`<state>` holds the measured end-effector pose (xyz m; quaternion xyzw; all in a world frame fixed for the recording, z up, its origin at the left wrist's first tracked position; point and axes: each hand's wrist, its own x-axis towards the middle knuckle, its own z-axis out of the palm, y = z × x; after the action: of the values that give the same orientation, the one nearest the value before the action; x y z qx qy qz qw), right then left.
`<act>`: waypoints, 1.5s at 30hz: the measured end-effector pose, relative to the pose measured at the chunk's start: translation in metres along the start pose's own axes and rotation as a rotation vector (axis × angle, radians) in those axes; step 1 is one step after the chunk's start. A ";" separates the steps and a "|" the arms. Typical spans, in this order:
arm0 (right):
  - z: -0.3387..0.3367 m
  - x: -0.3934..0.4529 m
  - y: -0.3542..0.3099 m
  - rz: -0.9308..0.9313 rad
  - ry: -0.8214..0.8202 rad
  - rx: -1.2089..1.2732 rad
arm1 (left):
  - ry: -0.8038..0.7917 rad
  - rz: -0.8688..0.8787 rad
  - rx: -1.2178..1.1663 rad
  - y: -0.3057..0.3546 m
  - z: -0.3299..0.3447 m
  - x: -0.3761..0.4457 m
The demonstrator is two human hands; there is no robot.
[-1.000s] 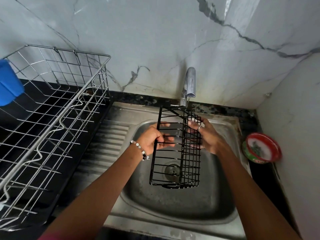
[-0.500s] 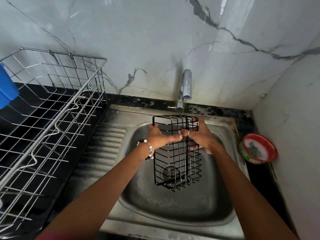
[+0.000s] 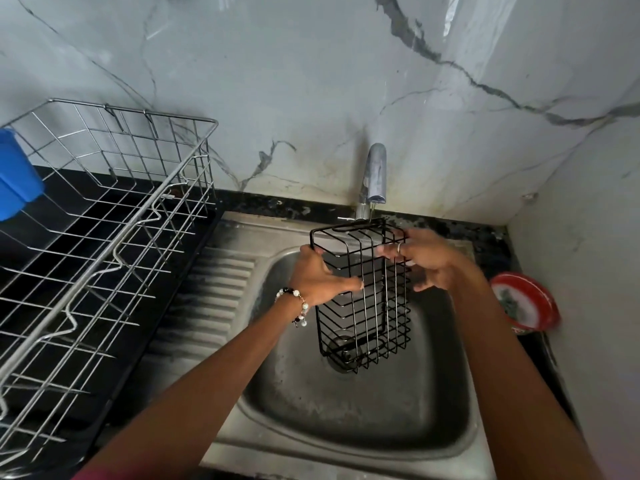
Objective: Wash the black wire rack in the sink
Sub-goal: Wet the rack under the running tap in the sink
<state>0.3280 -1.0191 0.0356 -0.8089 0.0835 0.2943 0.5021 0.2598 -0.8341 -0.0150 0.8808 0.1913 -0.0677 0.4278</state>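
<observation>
**Q:** Where is the rack sitting relative to your hands?

**A:** I am holding the black wire rack (image 3: 363, 292) between my two hands, above the basin of the steel sink (image 3: 346, 427). It is hanging upright, long side down, with its top end just under the faucet (image 3: 375, 174) spout and its lower end over the drain. My left hand (image 3: 318, 278) is gripping the rack's left side near the top, with fingers curling across the front wires and reaching toward the middle. A beaded bracelet (image 3: 298, 306) is sitting on that wrist.

**Q:** And your right hand?

**A:** My right hand (image 3: 422, 261) is touching the rack's right side near the top, fingers bent around the wires. How firmly it is gripping I cannot tell.

**Q:** What is lying around the sink?

**A:** A silver wire dish rack (image 3: 104, 237) is standing on the dark tabletop (image 3: 45, 178) to my left, with a blue container (image 3: 15, 181) at its far edge. A red-rimmed bowl (image 3: 523, 303) is sitting to my right.
</observation>
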 end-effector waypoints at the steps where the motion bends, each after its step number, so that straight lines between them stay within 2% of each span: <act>1: -0.001 -0.003 -0.006 -0.004 0.035 -0.049 | -0.004 -0.002 0.001 0.001 0.000 0.001; 3: 0.000 -0.008 -0.014 -0.063 0.142 -0.121 | -0.017 -0.009 -0.005 0.003 -0.002 0.002; 5: 0.002 -0.008 -0.022 -0.216 0.311 -0.203 | -0.020 -0.015 0.015 0.003 -0.004 0.003; 7: 0.007 -0.007 -0.027 -0.307 0.383 -0.191 | -0.025 -0.018 0.058 0.003 -0.007 0.001; 8: 0.009 -0.006 -0.031 -0.305 0.338 -0.071 | -0.029 -0.017 0.079 0.003 -0.008 0.000; 11: 0.016 -0.011 -0.044 -0.168 -0.024 0.480 | -0.036 -0.024 0.109 0.001 -0.008 -0.001; 13: 0.017 -0.009 -0.051 -0.119 -0.157 0.524 | -0.035 -0.027 0.127 0.001 -0.009 -0.001; 17: 0.018 0.001 -0.055 -0.091 -0.082 0.433 | -0.051 -0.024 0.141 -0.001 -0.009 0.002; 21: 0.021 0.004 -0.059 -0.090 -0.178 0.495 | -0.059 -0.001 0.197 0.001 -0.011 0.004; 24: 0.019 0.007 -0.057 -0.071 -0.104 0.446 | -0.049 0.019 0.243 0.002 -0.010 0.002; 27: 0.020 0.007 -0.057 -0.072 -0.166 0.471 | -0.045 0.020 0.253 0.002 -0.009 0.003; 30: 0.020 0.008 -0.057 -0.076 -0.080 0.394 | -0.058 0.017 0.250 0.001 -0.009 0.005; 33: 0.020 0.006 -0.058 -0.081 -0.200 0.452 | -0.069 0.009 0.229 0.001 -0.010 0.008; 36: 0.017 0.009 -0.055 -0.065 -0.108 0.387 | -0.069 -0.002 0.197 -0.001 -0.009 0.011; 39: 0.016 0.009 -0.053 -0.083 -0.229 0.438 | -0.065 -0.008 0.189 -0.003 -0.012 0.014; 40: 0.016 0.008 -0.054 -0.082 -0.228 0.433 | -0.068 -0.012 0.178 -0.004 -0.013 0.016; 43: 0.013 0.011 -0.054 -0.075 -0.086 0.399 | -0.082 -0.028 0.145 -0.010 -0.013 0.020; 45: 0.010 0.012 -0.054 -0.072 -0.137 0.412 | -0.088 -0.050 0.123 -0.017 -0.013 0.022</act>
<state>0.3574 -0.9825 0.0672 -0.6697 0.0786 0.3072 0.6715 0.2730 -0.8079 -0.0252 0.8966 0.1897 -0.1287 0.3788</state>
